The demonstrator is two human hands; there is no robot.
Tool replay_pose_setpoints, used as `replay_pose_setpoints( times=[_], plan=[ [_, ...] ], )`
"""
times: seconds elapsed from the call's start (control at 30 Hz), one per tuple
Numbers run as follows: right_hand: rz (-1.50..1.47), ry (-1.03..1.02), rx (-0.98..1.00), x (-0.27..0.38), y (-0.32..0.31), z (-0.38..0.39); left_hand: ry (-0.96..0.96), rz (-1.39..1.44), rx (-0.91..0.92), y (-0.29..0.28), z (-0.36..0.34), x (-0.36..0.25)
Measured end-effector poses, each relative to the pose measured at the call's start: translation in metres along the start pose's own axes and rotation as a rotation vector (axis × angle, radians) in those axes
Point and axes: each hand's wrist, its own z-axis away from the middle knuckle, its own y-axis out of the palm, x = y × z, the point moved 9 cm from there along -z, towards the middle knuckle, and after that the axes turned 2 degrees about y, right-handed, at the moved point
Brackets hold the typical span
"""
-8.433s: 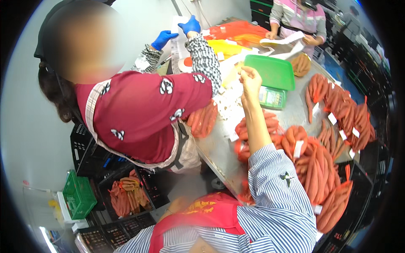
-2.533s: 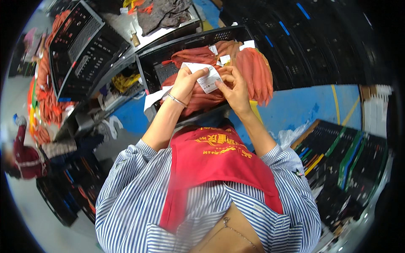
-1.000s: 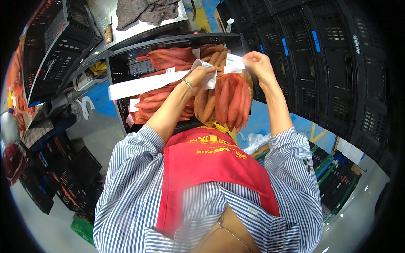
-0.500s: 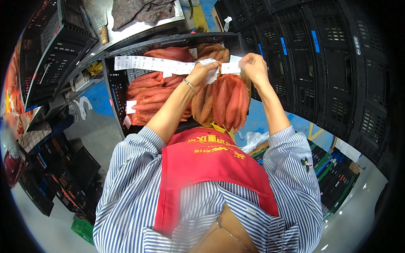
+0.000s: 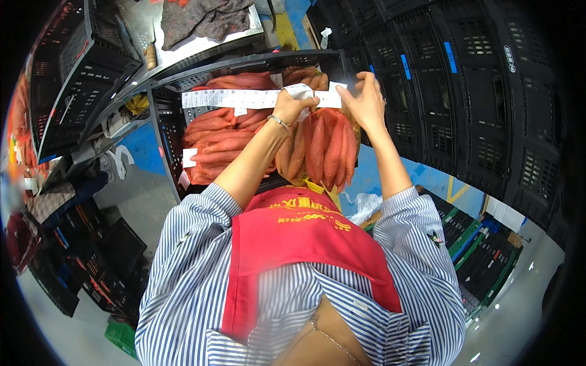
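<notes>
A long strip of white printed labels (image 5: 223, 98) stretches sideways above a black crate (image 5: 160, 131). My left hand (image 5: 292, 106) is closed on it, with a loop of the strip bunched over the fingers. To the right of that hand the strip's end (image 5: 330, 99) sticks out, beside another white label piece. My right hand (image 5: 366, 104) is at this end, fingers spread and thumb at the label's edge. Below the hands lies a red mesh bag of long sweet potatoes (image 5: 332, 146). More red-netted bags of sweet potatoes (image 5: 223, 146) fill the crate's left part, some with white labels.
Stacked black crates (image 5: 452, 79) with blue tags form a wall on the right. At the back left stands a metal table (image 5: 210, 43) with a dark cloth (image 5: 204, 21) and a wooden-handled tool (image 5: 150, 56). Clear plastic wrap (image 5: 364, 206) lies on the floor near the crate.
My right hand's fingers have come apart from their pinch at the strip's end. The label strip and my left hand have shifted slightly, the strip's far left end moving right.
</notes>
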Motion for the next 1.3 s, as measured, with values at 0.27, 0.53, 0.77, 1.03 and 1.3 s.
replay_pose_setpoints(
  times=[0.27,0.53,0.77,1.03,1.3],
  plan=[
    [-0.020,-0.254,-0.394,0.043,-0.039,0.016,-0.027,0.133,0.157,-0.018,0.015,-0.035],
    [-0.908,-0.192,0.243,0.113,0.006,0.050,0.032,0.198,0.163,0.008,0.080,-0.088],
    [-0.648,-0.388,0.061,0.130,-0.022,0.071,0.061,0.225,-0.002,-0.035,0.088,-0.081],
    [-0.636,-0.406,0.095,0.132,-0.027,0.076,0.131,0.019,-0.063,-0.025,0.095,-0.088],
    [-0.460,-0.517,-0.095,0.123,-0.045,0.079,0.162,-0.110,-0.111,-0.010,0.080,-0.088]
  ],
)
